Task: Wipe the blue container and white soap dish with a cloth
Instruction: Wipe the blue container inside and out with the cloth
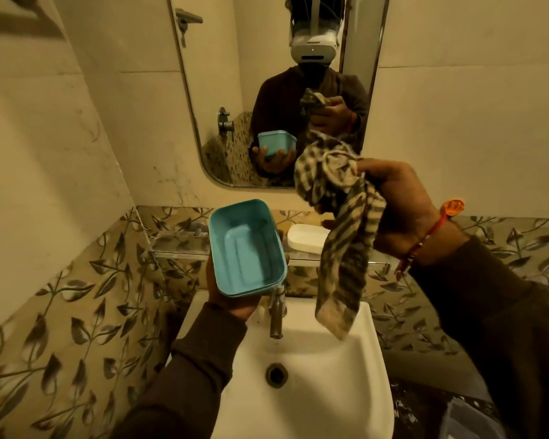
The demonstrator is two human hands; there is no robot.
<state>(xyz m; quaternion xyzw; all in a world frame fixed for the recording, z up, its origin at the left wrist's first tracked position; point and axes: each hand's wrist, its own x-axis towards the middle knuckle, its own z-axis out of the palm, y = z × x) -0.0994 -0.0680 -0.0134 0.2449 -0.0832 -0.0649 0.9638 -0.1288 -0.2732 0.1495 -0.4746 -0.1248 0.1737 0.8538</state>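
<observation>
My left hand (232,301) cups the blue container (246,248) from below, over the back of the sink, with its empty inside tilted toward me. My right hand (403,213) is raised to the right and grips a bunched checked cloth (339,217); a long tail of it hangs down over the sink. The cloth and the container are apart. Behind them the white soap dish (306,238) rests on a glass shelf (178,245) against the wall.
A white sink (301,369) with a metal tap (276,315) sits below my hands. A wall mirror (222,90) above the shelf reflects me, the container and the cloth. Leaf-patterned tiles line the wall. A bluish object (469,419) shows at the bottom right.
</observation>
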